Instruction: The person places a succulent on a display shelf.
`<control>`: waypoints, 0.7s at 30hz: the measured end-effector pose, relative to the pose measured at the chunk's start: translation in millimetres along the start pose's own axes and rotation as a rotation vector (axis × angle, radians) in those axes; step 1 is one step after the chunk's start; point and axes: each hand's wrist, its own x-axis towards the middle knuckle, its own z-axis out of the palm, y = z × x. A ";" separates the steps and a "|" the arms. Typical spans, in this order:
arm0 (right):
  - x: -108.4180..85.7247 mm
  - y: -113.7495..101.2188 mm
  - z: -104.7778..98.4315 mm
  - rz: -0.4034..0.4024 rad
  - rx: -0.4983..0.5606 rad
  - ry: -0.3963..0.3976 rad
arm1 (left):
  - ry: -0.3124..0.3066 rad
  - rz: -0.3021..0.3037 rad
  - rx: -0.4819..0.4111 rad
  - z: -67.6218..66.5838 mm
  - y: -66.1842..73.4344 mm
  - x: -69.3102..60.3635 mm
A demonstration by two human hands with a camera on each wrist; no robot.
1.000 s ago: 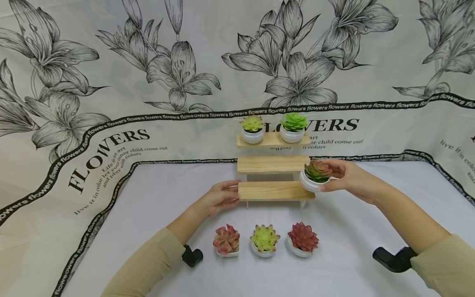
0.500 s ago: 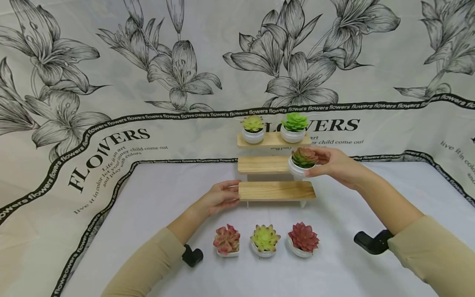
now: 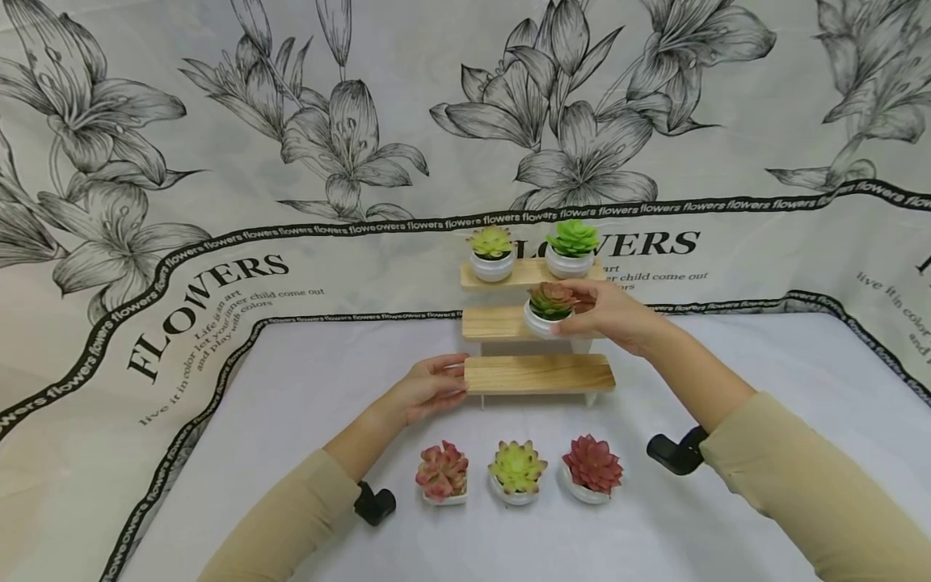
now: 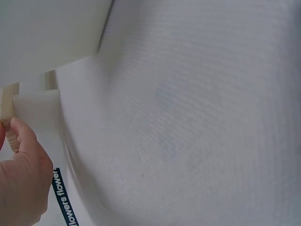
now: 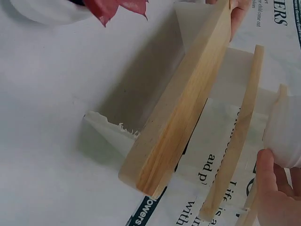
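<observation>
A potted red-green succulent point(image 3: 550, 301) is held, roughly upright, by its white pot between the thumb and fingers of the right hand point(image 3: 611, 314), just to that hand's left. It is seen in front of the wooden middle shelf point(image 3: 490, 324), whose long axis runs from side to side; whether the pot's base touches the wood cannot be told. The shelf's right end is overlapped by the right hand, the nearer of the two hands. The left end of the bottom shelf point(image 3: 538, 374) is pinched by the left hand point(image 3: 425, 390), lower and closer to the person; from there the held plant lies farther away and to the right. Compared with half a second ago, the plant has been carried leftward, from the middle shelf's right end toward its centre, while the left hand has been kept in place. Three potted succulents point(image 3: 517, 473) are lined up on the bench point(image 3: 327, 356), nearer the person than both hands.
</observation>
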 end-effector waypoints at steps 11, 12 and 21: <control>22.0 -0.4 18.4 -0.012 -0.032 0.017 | -0.007 0.003 0.013 -1.7 -1.9 1.6; 23.5 -1.0 19.5 -0.007 -0.035 0.025 | -0.007 0.003 0.013 -1.7 -2.0 1.8; 35.1 -1.5 29.3 0.001 -0.016 0.044 | -0.011 -0.003 0.017 -3.0 -1.6 2.2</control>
